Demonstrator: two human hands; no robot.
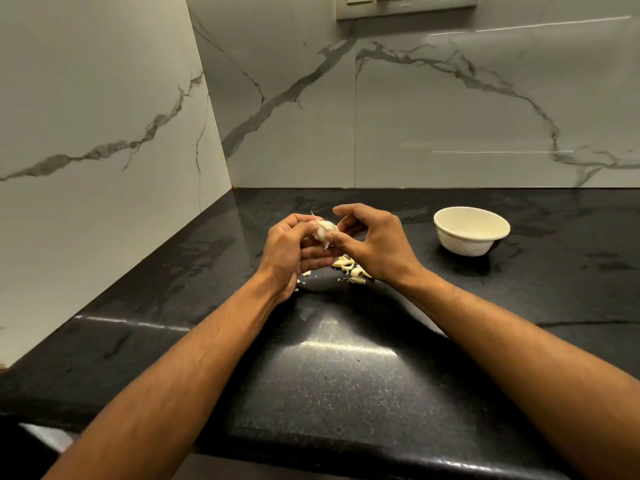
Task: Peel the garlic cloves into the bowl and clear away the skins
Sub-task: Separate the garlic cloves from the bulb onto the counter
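A pale garlic piece (326, 231) sits between my two hands, raised a little above the black counter (346, 368). My left hand (289, 252) grips it from the left with curled fingers. My right hand (375, 245) pinches its right side between thumb and fingers. Below the hands, several cream garlic bits and skins (351, 269) lie in a small heap on the counter, with tiny flakes (306, 273) to their left. A white bowl (471, 234) stands to the right of my right hand; its visible inside shows nothing.
Marble walls meet in a corner at the back left, closing the counter on two sides. A switch plate (408, 5) hangs on the back wall above. The counter's front edge (346, 459) runs below my forearms.
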